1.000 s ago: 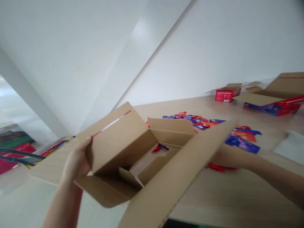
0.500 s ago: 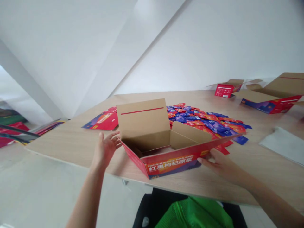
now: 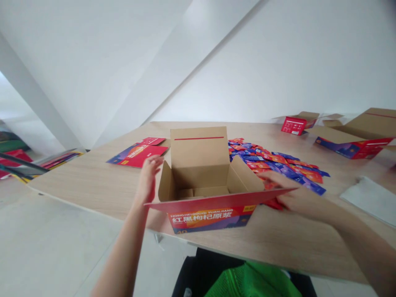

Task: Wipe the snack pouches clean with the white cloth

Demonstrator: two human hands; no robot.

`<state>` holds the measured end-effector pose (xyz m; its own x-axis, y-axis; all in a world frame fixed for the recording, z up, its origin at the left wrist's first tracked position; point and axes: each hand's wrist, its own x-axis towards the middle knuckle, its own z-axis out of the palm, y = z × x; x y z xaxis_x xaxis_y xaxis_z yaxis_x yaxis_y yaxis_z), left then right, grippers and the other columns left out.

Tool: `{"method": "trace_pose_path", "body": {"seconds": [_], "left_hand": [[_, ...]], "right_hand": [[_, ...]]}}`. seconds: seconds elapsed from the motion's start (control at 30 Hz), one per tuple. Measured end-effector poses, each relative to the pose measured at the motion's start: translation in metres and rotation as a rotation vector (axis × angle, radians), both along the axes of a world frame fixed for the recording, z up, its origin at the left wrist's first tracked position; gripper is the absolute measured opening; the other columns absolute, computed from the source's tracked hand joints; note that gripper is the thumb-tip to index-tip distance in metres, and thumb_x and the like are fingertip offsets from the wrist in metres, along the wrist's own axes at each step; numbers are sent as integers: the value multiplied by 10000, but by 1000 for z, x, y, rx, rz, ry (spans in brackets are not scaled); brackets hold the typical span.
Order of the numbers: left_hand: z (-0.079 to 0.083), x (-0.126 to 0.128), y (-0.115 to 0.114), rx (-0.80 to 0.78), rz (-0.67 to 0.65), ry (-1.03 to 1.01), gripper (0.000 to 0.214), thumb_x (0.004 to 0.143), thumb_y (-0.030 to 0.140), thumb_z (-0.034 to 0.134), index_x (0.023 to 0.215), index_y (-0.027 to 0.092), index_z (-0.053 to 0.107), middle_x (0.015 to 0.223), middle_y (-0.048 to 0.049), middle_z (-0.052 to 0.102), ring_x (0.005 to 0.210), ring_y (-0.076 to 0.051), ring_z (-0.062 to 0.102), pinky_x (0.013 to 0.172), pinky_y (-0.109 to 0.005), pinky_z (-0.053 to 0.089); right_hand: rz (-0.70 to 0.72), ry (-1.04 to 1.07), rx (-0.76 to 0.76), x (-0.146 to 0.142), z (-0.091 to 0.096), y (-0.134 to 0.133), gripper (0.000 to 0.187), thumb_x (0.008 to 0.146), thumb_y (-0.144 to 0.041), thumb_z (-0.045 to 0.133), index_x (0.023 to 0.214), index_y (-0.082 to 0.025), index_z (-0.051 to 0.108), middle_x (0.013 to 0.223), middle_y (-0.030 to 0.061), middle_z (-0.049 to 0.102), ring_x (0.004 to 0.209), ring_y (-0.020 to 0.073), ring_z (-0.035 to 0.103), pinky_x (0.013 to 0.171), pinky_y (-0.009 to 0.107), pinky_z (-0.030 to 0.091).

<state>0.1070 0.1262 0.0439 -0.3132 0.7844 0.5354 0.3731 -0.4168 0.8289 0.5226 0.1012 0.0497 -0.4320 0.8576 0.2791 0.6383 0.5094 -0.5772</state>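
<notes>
The left hand (image 3: 147, 179) hung open beside the carton (image 3: 198, 152), at its 9 o'clock. The right hand (image 3: 298, 198) met the red flap (image 3: 216, 201) at 3 o'clock, its grip unclear.

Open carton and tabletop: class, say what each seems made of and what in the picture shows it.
The open carton looks like brown kraft cardboard, matt inside, with creased flaps; its outer face is printed red, perhaps coated. Corrugation isn't clear here. The tabletop looks like wood veneer or laminate: pale streaky grain, a soft sheen; the grain could be printed.

Print on the heaped sachets (image 3: 272, 163), probably too small to read
</notes>
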Motion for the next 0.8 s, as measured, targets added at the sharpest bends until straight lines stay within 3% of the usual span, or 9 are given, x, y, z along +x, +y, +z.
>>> {"method": "trace_pose_path", "body": {"seconds": [0.07,0.17,0.27,0.37,0.43,0.53,0.67,0.73,0.8], "left_hand": [[38,-6,7,120,-2,-30,278,964,319,368,1130,177,540,1068,-65,642,992,-195,630,922,-420,497],[88,5,2,194,-151,57,232,915,315,437,1075,220,574,1004,-30,674,948,-175,654,943,-380,497],[105,21,-8,-68,-443,482,276,930,393,509,1098,242,668,1013,-43,724,976,-220,678,931,-380,518],[79,20,-18,-307,-611,849,269,897,424,594,1118,316,705,1115,-9,726,1024,-255,678,937,-397,527],[49,11,-26,-308,-588,884,218,859,409,644,1028,305,734,1057,-5,730,1030,-278,666,993,-445,496],[7,1,-37,-252,-525,851,276,967,379,453,999,281,709,1164,-9,668,1262,-271,519,1152,-474,334],[-15,6,-46,-193,-457,800,349,1012,368,327,911,242,636,1154,-41,610,1307,-227,429,1205,-440,247],[-15,12,-47,-186,-451,801,341,1009,384,339,872,235,614,1117,-44,607,1288,-227,432,1197,-431,264],[-15,17,-46,-187,-438,804,342,1014,383,319,889,233,600,1104,-47,606,1276,-227,434,1188,-439,276]], "right_hand": [[-100,124,121,1,41,17,236,873,-308,523,1049,-239,665,1140,83,690,1074,289,647,971,490,508],[65,398,132,-25,86,35,179,867,-329,581,981,-208,649,951,60,713,912,223,676,877,399,537],[342,315,-14,-61,97,43,164,904,-289,528,968,-214,658,950,40,714,900,185,668,846,344,530],[498,-19,-171,-75,70,44,241,934,-281,481,1047,-204,679,1008,59,710,926,192,658,837,340,516],[502,-181,-196,-68,42,43,270,946,-314,482,1088,-196,681,1052,73,700,960,211,644,859,357,496],[554,-210,-116,-50,13,43,326,953,-447,507,1094,-215,688,1191,82,631,1128,239,562,1000,407,406],[619,-242,-208,-39,21,38,566,953,-625,383,1237,-204,633,1245,99,610,1195,267,508,1043,439,357],[598,-323,-289,-42,29,29,678,873,-702,469,1324,-207,578,1254,106,620,1207,303,500,1013,445,385],[523,-435,-238,-48,29,15,742,725,-730,645,1250,-206,633,1204,119,644,1202,351,495,1021,484,367]]}}
